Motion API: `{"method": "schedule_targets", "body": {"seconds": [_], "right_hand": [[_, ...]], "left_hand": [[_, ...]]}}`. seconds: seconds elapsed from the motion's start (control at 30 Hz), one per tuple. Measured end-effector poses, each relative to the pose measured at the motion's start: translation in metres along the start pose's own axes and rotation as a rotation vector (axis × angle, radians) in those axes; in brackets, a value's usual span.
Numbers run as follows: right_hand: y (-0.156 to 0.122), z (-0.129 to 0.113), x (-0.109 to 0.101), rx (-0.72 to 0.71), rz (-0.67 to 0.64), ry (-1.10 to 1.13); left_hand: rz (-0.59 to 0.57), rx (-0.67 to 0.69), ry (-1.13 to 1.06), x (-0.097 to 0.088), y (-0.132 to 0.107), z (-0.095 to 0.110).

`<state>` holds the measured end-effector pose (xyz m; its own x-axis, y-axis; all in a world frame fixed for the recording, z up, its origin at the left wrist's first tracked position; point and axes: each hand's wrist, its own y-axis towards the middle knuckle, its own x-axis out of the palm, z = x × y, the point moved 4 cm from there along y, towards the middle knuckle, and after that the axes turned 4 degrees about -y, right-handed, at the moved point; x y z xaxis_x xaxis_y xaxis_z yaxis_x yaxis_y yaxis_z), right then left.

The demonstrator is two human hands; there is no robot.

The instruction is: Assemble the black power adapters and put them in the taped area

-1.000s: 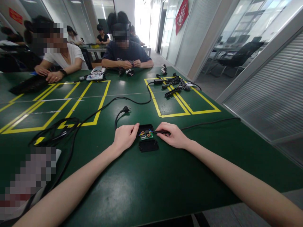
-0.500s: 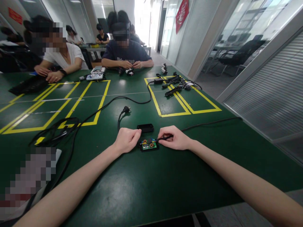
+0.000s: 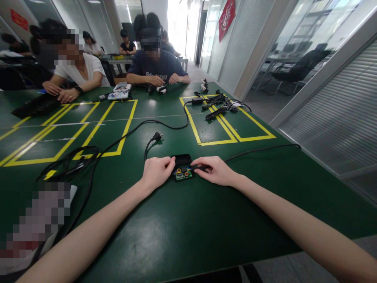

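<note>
A small black case half [image 3: 176,180] lies on the table with a green circuit board [image 3: 183,173] in it; copper-wound coils and blue and yellow wires show on the board. Right behind it is the black cover [image 3: 183,158], hollow side up. My right hand [image 3: 216,169] is closed in a pinch on the black cable [image 3: 203,167] at the case's right end. At the left end my left hand [image 3: 157,171] is closed around the power cord, which runs behind it to a plug [image 3: 157,136]; its grip is partly hidden.
Coiled black cable [image 3: 70,165] lies at left, near a blurred packet [image 3: 38,220]. Black parts and cables [image 3: 219,106] sit inside yellow tape outlines at the far right. Across the green table [image 3: 165,236], people work with a dark panel [image 3: 37,103] and small parts.
Both hands have moved the case half and board slightly away from me and left, up against the cover. The right-hand cable has shifted with them. A co-worker's hands have moved apart.
</note>
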<state>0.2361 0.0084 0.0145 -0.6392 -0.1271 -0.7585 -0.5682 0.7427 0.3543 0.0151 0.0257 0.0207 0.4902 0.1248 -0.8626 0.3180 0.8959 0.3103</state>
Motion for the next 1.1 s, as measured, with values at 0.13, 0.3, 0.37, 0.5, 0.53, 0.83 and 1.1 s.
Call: {"method": "schedule_targets", "body": {"seconds": [0.13,0.3,0.37,0.5,0.53,0.83,1.1], "right_hand": [[0.000,-0.001,0.002,-0.071,-0.039,-0.008],[0.001,-0.001,0.002,-0.138,-0.023,-0.045],[0.000,-0.001,0.002,-0.178,-0.002,-0.087],[-0.001,-0.001,0.003,-0.252,0.026,-0.174],[-0.001,-0.002,0.003,-0.260,0.023,-0.195],[0.005,-0.014,0.000,-0.297,-0.070,-0.347],[0.005,-0.011,0.003,-0.289,-0.058,-0.359]], "left_hand": [[-0.014,-0.122,0.063,0.000,0.002,-0.002],[-0.057,-0.121,0.099,0.002,0.002,-0.001],[-0.081,-0.104,0.118,0.003,0.002,-0.001],[-0.114,-0.067,0.125,0.003,0.001,-0.001],[-0.113,-0.063,0.120,0.003,0.001,-0.001],[-0.047,-0.054,0.043,0.004,0.002,-0.002],[-0.044,-0.096,0.069,0.002,0.002,-0.002]]}}
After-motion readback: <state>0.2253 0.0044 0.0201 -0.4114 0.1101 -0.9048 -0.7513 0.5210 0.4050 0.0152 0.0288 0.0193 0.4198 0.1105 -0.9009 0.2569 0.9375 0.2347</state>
